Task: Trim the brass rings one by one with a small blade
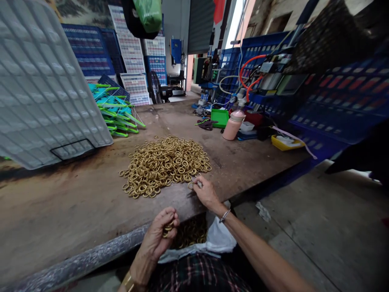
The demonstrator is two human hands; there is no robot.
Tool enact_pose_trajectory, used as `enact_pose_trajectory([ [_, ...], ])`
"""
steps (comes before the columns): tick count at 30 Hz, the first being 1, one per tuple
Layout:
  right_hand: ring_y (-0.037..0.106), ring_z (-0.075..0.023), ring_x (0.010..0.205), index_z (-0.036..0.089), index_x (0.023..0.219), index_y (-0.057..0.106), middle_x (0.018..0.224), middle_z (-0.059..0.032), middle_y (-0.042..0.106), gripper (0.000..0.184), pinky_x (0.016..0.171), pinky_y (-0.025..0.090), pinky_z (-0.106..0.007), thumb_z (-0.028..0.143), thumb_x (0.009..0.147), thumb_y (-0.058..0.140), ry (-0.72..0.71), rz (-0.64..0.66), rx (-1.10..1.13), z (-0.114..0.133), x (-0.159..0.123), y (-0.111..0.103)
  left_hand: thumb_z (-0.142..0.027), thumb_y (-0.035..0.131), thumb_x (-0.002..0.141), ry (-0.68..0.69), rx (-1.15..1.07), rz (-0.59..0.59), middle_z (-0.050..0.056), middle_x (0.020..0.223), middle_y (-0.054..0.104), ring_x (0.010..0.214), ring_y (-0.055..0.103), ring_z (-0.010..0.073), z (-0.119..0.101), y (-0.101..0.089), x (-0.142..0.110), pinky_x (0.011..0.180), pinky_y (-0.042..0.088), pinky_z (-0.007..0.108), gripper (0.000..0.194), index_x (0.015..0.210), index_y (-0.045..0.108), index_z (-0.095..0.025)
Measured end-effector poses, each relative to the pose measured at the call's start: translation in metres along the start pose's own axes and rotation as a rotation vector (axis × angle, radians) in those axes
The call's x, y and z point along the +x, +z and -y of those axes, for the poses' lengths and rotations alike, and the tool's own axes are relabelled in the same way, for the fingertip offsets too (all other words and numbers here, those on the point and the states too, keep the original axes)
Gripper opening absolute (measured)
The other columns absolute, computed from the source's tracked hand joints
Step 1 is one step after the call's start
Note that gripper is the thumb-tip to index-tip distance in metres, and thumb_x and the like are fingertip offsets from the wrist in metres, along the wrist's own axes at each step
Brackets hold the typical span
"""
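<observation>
Gold rings point(170, 160) heaped near me, likely for easy reach; my left hand point(157, 232) clasps several, right hand point(208, 195) pinches one.

From here I see shiny metal rings point(168, 162) at twelve o'clock, a rough, dull table point(91, 207), and a cloudy plastic box point(45, 85) at ten o'clock.

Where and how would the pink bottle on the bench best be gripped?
Probably around the middle of its body, from the near left: the pink bottle stands upright, looks round and shows that side unobstructed, while a white container sits close on its right.
</observation>
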State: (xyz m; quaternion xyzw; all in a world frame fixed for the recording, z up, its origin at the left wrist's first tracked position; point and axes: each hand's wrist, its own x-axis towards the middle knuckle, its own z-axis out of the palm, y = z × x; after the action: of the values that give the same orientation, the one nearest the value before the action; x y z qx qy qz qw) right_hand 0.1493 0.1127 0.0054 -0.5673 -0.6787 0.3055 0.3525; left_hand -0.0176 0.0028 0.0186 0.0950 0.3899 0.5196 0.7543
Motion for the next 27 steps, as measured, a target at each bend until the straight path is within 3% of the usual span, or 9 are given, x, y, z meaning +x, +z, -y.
enact_pose_trajectory([
  [3, 0.040, -0.0094, 0.055, 0.018, 0.082, 0.054, 0.061, 0.0056, 0.045, 0.015, 0.053, 0.031, -0.019, 0.022, 0.070, 0.045, 0.035, 0.120, 0.178, 0.014, -0.012, 0.006, -0.035, 0.070, 0.064, 0.173, 0.220, -0.072, -0.006, 0.055, 0.047, 0.041, 0.039, 0.0043, 0.003, 0.001, 0.004, 0.034, 0.021, 0.014, 0.029, 0.081, 0.055, -0.017],
  [6, 0.034, -0.0072, 0.045, 0.019, 0.084, 0.053, 0.054, 0.0083, 0.041, 0.018, 0.045, 0.027, -0.018, 0.022, 0.070, 0.044, 0.130, 0.276, 0.330, 0.027, -0.022, 0.012, -0.038, 0.060, 0.072, 0.475, 0.606, -0.190, -0.006, 0.052, 0.046, 0.042, 0.039, 0.0067, 0.005, 0.000, 0.007, 0.040, 0.032, 0.018, 0.027, 0.090, 0.059, -0.018],
  [8, 0.030, -0.0058, 0.040, 0.019, 0.083, 0.053, 0.051, 0.0095, 0.040, 0.016, 0.041, 0.025, -0.017, 0.024, 0.070, 0.045, 0.206, 0.349, 0.421, 0.033, -0.028, 0.016, -0.035, 0.058, 0.074, 0.660, 0.817, -0.191, -0.001, 0.064, 0.057, 0.055, 0.050, 0.0104, 0.005, -0.001, 0.008, 0.054, 0.041, 0.022, 0.027, 0.094, 0.062, -0.018],
  [10, 0.027, -0.0048, 0.036, 0.019, 0.082, 0.053, 0.048, 0.0102, 0.039, 0.015, 0.038, 0.022, -0.017, 0.026, 0.069, 0.047, 0.278, 0.400, 0.504, 0.038, -0.032, 0.018, -0.032, 0.054, 0.076, 0.753, 0.950, -0.129, 0.004, 0.079, 0.064, 0.071, 0.056, 0.0148, 0.003, -0.002, 0.009, 0.067, 0.044, 0.026, 0.024, 0.093, 0.064, -0.018],
  [12, 0.025, -0.0042, 0.033, 0.019, 0.081, 0.053, 0.047, 0.0107, 0.038, 0.015, 0.034, 0.018, -0.017, 0.026, 0.069, 0.048, 0.346, 0.450, 0.582, 0.041, -0.034, 0.020, -0.031, 0.050, 0.078, 0.755, 1.019, -0.069, 0.004, 0.081, 0.066, 0.075, 0.058, 0.0164, 0.001, -0.003, 0.009, 0.070, 0.044, 0.027, 0.023, 0.089, 0.065, -0.018],
  [16, 0.023, -0.0037, 0.032, 0.018, 0.080, 0.053, 0.048, 0.0102, 0.040, 0.015, 0.033, 0.017, -0.018, 0.027, 0.069, 0.048, 0.394, 0.472, 0.631, 0.045, -0.037, 0.021, -0.034, 0.047, 0.081, 0.660, 0.998, -0.060, -0.001, 0.065, 0.059, 0.058, 0.051, 0.0113, 0.002, -0.004, 0.008, 0.057, 0.040, 0.022, 0.022, 0.083, 0.062, -0.018],
  [22, 0.035, -0.0062, 0.050, 0.016, 0.064, 0.052, 0.055, 0.0064, 0.043, 0.018, 0.047, 0.029, -0.018, 0.032, 0.070, 0.053, 0.159, 0.407, 0.407, 0.048, -0.039, 0.019, -0.048, 0.050, 0.077, 0.348, 0.727, -0.099, -0.007, 0.051, 0.043, 0.038, 0.032, 0.0046, 0.004, 0.001, 0.006, 0.039, 0.027, 0.017, 0.031, 0.075, 0.051, -0.018],
  [27, 0.034, -0.0073, 0.052, 0.016, 0.062, 0.050, 0.053, 0.0069, 0.038, 0.017, 0.051, 0.030, -0.019, 0.030, 0.072, 0.050, 0.130, 0.388, 0.324, 0.050, -0.039, 0.021, -0.052, 0.052, 0.075, 0.250, 0.695, -0.085, -0.007, 0.053, 0.044, 0.038, 0.033, 0.0041, 0.002, 0.002, 0.006, 0.036, 0.024, 0.016, 0.034, 0.077, 0.049, -0.018],
])
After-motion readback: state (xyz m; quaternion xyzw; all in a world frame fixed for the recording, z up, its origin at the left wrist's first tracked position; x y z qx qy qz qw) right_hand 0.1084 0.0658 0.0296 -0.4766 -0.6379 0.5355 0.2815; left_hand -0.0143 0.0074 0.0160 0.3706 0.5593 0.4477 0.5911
